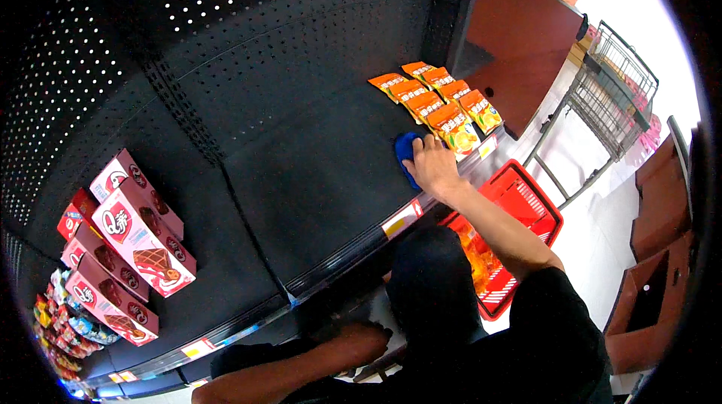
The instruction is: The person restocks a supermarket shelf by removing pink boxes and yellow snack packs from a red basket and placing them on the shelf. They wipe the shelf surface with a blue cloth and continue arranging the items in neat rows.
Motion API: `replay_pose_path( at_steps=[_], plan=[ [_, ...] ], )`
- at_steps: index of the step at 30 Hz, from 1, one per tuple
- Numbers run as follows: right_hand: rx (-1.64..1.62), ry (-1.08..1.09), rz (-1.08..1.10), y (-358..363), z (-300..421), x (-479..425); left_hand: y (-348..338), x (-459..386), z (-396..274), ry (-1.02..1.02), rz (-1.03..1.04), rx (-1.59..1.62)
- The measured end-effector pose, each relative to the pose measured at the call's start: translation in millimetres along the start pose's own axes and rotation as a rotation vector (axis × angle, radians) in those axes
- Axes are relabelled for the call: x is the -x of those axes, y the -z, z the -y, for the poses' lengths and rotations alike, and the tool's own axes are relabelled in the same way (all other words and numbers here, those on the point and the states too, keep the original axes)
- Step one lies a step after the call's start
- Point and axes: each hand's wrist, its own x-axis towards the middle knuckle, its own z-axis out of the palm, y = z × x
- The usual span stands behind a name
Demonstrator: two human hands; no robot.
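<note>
On the black shelf (316,189), my right hand (435,166) presses on a blue cloth (407,150), its fingers bent over it. Just beyond the fingertips stand rows of orange snack pouches (454,127) with fruit pictures on the front. The nearest pouch is close to the hand. My left hand (369,342) hangs low in front of the shelf, near my knees. It looks curled and lies in shadow, so its fingers cannot be made out.
Pink snack boxes (135,246) and colourful bagged snacks (67,319) stand at the shelf's left. Price labels line the front rail (350,257). A red shopping basket (519,201) holding orange packets is under my right arm. Farther right are a wire shopping cart (603,99) and brown cabinets (648,302).
</note>
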Motion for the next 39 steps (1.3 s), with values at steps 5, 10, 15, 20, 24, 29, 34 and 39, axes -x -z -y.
replay_pose_path(
  at_steps=[5,10,15,20,24,29,34,39],
  plan=[
    [-0.124,0.098,-0.022,-7.0,22.3,-2.0,18.2,-2.1,-16.3,0.05,0.148,0.017],
    [-0.451,0.246,0.026,-5.4,57.9,-39.1,-10.4,-17.1,14.8,0.086,0.129,-0.031],
    [-0.923,0.378,-0.14,3.5,43.5,-126.4,26.4,-7.6,13.7,0.104,0.182,-0.053],
    [-0.96,0.424,-0.652,125.7,25.0,-243.5,13.2,-5.5,29.4,0.117,0.11,0.041],
    [-0.787,0.389,-1.13,241.6,22.0,-323.0,-54.6,-10.9,80.6,-0.162,-0.071,-0.222],
    [-0.555,0.273,-1.197,243.8,-4.8,-400.5,-2.7,4.5,31.1,0.025,0.011,-0.039],
    [-0.63,0.193,-0.985,130.9,38.5,-335.0,-30.8,14.2,27.9,0.147,-0.098,-0.018],
    [-0.776,0.123,-0.631,4.1,56.0,-253.4,-80.3,6.6,45.3,-0.028,-0.305,-0.135]
  ],
)
